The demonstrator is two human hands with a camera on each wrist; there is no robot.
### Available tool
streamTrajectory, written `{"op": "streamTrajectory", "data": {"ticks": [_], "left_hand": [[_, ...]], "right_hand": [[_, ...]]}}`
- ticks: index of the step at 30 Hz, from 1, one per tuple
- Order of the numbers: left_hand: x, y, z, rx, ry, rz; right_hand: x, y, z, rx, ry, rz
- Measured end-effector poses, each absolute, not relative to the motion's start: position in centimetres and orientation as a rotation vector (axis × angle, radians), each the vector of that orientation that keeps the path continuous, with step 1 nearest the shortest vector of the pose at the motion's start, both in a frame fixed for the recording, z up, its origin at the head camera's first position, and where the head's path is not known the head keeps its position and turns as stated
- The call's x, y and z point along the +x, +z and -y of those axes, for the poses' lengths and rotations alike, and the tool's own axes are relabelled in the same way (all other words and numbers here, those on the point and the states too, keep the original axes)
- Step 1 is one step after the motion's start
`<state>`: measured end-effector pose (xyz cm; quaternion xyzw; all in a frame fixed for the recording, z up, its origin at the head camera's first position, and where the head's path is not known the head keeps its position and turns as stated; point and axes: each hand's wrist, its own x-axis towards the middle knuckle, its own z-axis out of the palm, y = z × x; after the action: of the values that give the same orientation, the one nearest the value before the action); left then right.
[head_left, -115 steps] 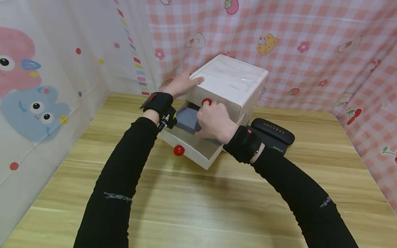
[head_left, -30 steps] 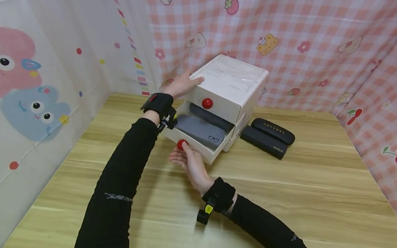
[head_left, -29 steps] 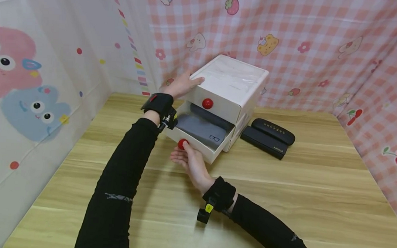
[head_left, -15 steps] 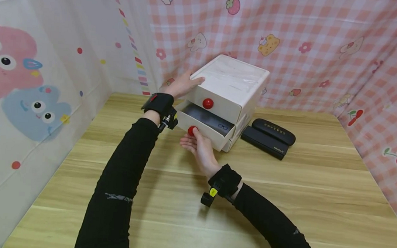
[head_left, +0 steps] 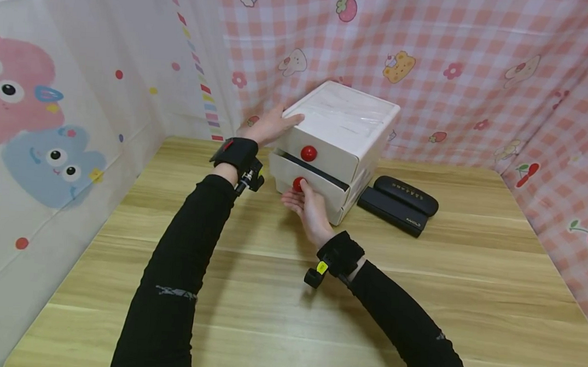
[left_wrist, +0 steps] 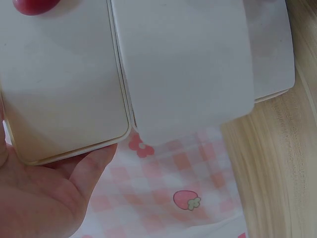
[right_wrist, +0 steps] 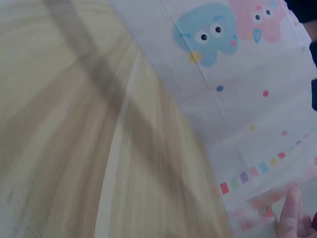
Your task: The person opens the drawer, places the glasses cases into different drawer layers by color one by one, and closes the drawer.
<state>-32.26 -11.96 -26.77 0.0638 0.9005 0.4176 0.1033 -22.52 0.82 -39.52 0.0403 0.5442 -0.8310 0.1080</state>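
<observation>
A white two-drawer box stands at the back of the table. Its lower drawer juts out slightly, a dark strip showing in the gap above its front. My left hand rests on the box's upper left corner, thumb over the top and fingers along the side; the left wrist view shows the fingers lying fairly straight. My right hand presses its thumb against the lower drawer's red knob, its other fingers stretched out below. The upper drawer, with its own red knob, is closed.
Right of the box lie two black glasses cases side by side, one rounded and one rectangular. Patterned curtains hang behind and at both sides. The wooden table extends in front of the box.
My right hand came out of the lower drawer, went to its knob and moved the drawer inward. The grey glasses case inside went out of sight. The left hand stayed put.
</observation>
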Motion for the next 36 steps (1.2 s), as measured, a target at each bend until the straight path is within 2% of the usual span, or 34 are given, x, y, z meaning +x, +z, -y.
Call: {"op": "streamTrajectory", "data": {"ticks": [36], "left_hand": [[-32.0,-26.5,11.9,0.171,1.269,-2.618]], "right_hand": [[-24.9,-39.8,-1.8,0.164,-2.449,-1.635]]}}
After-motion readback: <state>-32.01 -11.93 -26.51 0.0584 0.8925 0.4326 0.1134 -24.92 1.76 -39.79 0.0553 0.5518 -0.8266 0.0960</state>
